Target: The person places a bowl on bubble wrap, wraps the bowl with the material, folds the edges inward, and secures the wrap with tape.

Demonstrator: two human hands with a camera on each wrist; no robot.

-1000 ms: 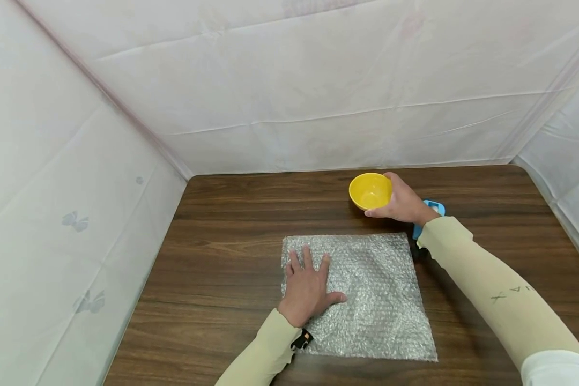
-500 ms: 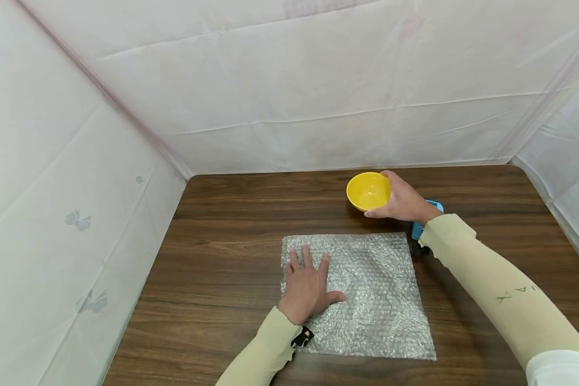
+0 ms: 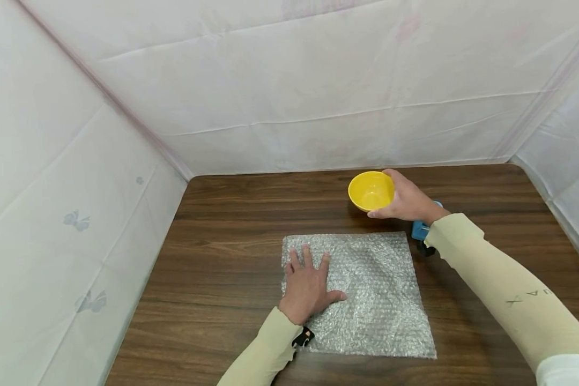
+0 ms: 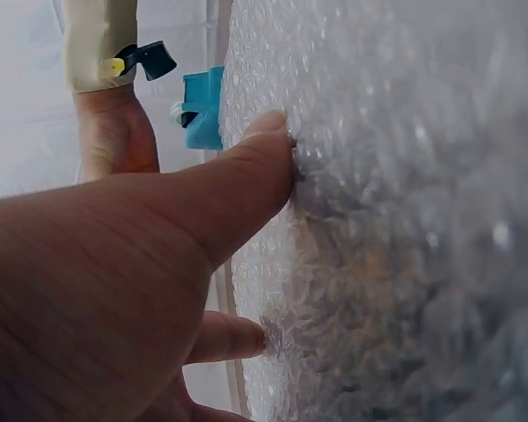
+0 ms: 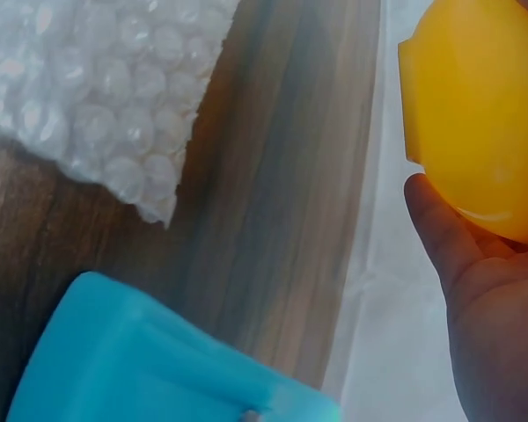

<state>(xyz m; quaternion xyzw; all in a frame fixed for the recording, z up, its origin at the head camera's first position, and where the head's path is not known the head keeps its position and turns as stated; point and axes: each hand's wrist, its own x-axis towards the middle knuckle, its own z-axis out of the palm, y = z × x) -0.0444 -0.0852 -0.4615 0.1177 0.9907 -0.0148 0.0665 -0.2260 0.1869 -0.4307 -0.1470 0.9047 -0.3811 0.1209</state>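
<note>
My left hand (image 3: 306, 287) lies with spread fingers on a square sheet of bubble wrap (image 3: 373, 295), pressing its left part against the wooden table. Its thumb and a fingertip touch the bubbles in the left wrist view. Toward the back of the table, my right hand (image 3: 405, 199) grips a yellow bowl (image 3: 370, 190) by its right side, thumb at the near side and fingers at the far side. The bowl's mouth faces up, tilted a little toward me. In the right wrist view the bowl's underside and foot ring show, raised off the tabletop.
A blue tool (image 3: 420, 230), probably a tape dispenser, stands on the dark wooden table (image 3: 212, 279) beneath my right wrist, partly hidden by it. It sits just off the wrap's far right corner. White sheeting (image 3: 270, 96) walls in the table's back and sides.
My right hand and the bowl have barely shifted, a little left and then back right. The right forearm has moved slightly to the right. My left hand and the wrap stay in place.
</note>
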